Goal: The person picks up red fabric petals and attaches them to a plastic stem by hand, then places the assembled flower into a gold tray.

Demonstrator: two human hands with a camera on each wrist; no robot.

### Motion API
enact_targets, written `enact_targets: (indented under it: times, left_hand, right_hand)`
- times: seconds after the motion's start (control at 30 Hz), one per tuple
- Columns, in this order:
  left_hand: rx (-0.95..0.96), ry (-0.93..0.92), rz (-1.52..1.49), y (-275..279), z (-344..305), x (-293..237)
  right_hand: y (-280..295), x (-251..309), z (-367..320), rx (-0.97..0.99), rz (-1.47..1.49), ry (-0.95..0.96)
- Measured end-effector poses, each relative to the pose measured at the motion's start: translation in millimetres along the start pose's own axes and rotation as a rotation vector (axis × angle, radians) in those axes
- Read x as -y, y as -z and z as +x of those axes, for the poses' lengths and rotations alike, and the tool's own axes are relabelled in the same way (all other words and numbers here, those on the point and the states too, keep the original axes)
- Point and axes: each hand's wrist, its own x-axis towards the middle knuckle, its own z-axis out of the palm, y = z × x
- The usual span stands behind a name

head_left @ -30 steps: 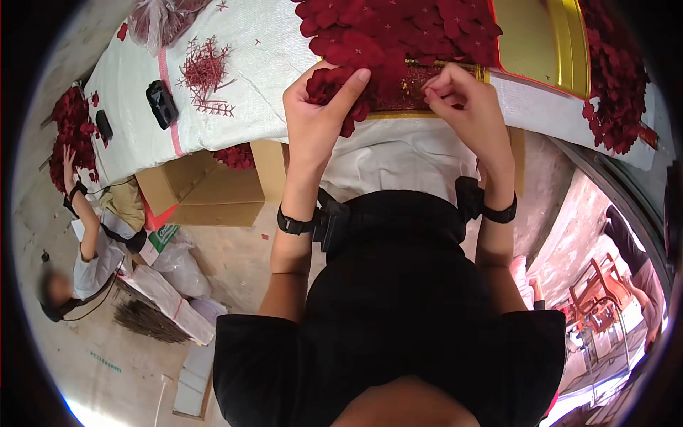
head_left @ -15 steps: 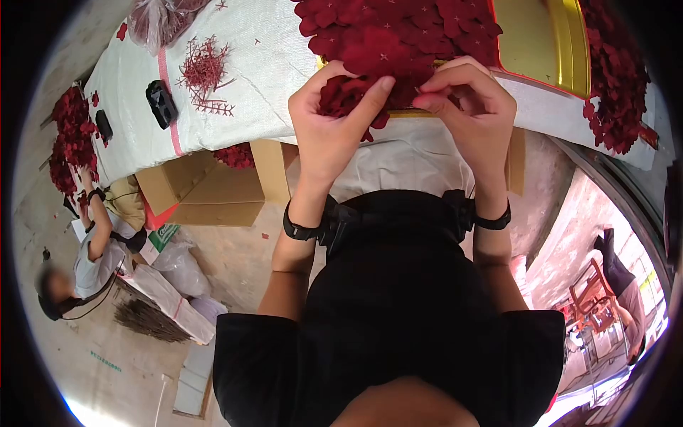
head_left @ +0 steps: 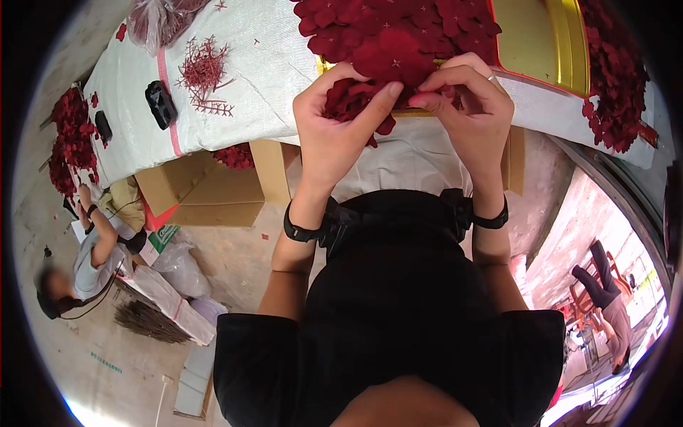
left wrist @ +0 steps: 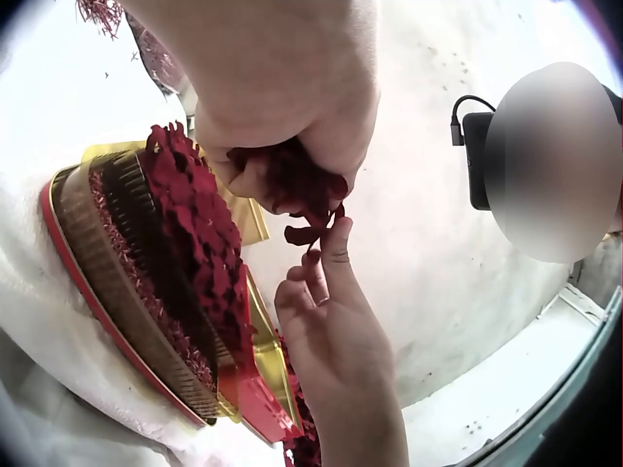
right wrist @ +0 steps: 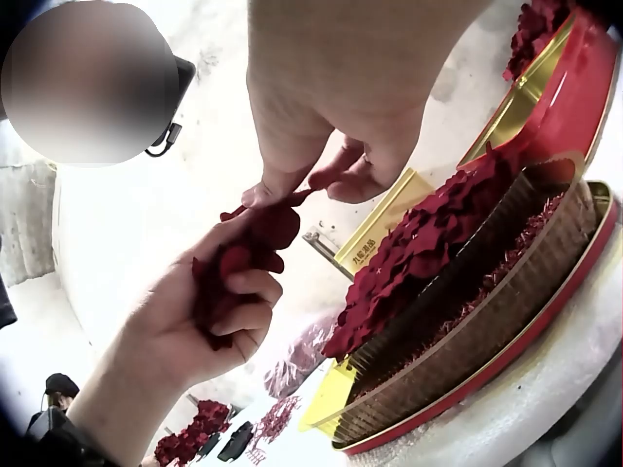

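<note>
In the head view my left hand [head_left: 331,135] holds a bunch of dark red cloth petals [head_left: 348,98] in its palm under curled fingers, its thumb laid along the top. Close beside it, my right hand [head_left: 473,107] pinches the edge of a petal [right wrist: 300,198] between thumb and fingertips, as the right wrist view shows. Both hands are over the near edge of a gold-and-red box [left wrist: 102,326] with a ribbed clear inner wall. Overlapping red petals [head_left: 434,32] cover the box's top, with red shreds [right wrist: 487,277] behind the clear wall.
A gold, red-rimmed lid [head_left: 533,43] lies right of the box, by a petal heap [head_left: 615,107]. To the left are red X-shaped bits [head_left: 203,71], a black object [head_left: 162,104] and a plastic bag [head_left: 160,25]. Below the table's edge stands a cardboard box [head_left: 213,206]. Another person [head_left: 92,267] works at far left.
My right hand has come from the front of the box to the petals at my left hand. The left hand has shifted slightly right. The person at far left has lowered an arm.
</note>
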Motion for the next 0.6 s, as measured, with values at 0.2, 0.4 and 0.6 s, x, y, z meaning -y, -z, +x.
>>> enact_targets:
  times: [0.2,0.4,0.6]
  left_hand:
    - [0.019,0.016,0.005,0.2,0.3,2.2]
    - [0.015,-0.035,0.016,-0.5,0.0,6.5]
    - [0.002,0.013,0.027,-1.8,-1.8,3.3]
  right_hand:
    - [-5.7,-4.1,2.1,0.028,0.256,-0.034]
    - [-8.0,-3.7,-2.0,0.004,0.393,-0.113]
    - [-8.6,-6.5,-4.2,-0.042,0.405,-0.122]
